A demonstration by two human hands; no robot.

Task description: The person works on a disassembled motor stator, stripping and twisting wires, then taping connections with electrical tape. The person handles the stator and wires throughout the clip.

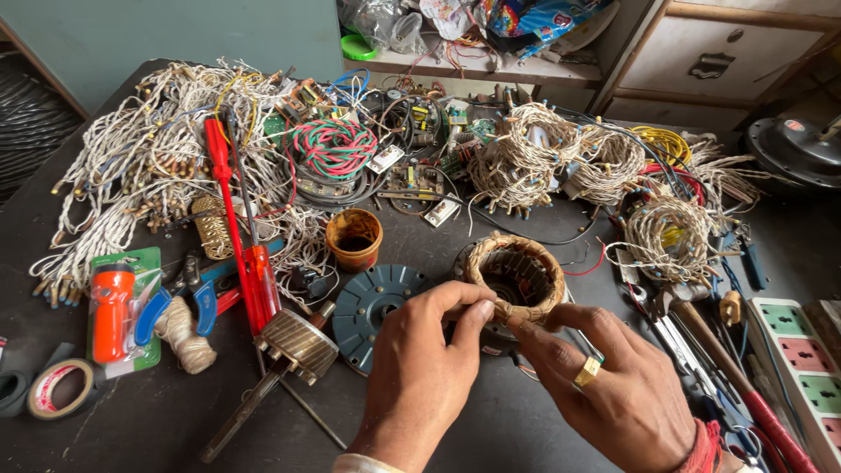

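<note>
A round motor stator (517,276) with a ring of tan-wrapped windings sits on the dark table in front of me. My left hand (420,368) pinches the near rim of that winding between thumb and forefinger. My right hand (613,385), with a gold ring on one finger, pinches the same spot from the right. Both hands meet at a small tan tie or wire end on the rim (502,309). A blue-grey round motor cover (377,302) lies just left of my left hand.
Bundles of white twisted wire (149,158) and coiled wire rings (604,162) crowd the far table. A red screwdriver (241,236), small brown pot (355,238), orange torch in its pack (114,311), tape roll (57,390), pliers (201,293) and a power strip (802,359) lie around.
</note>
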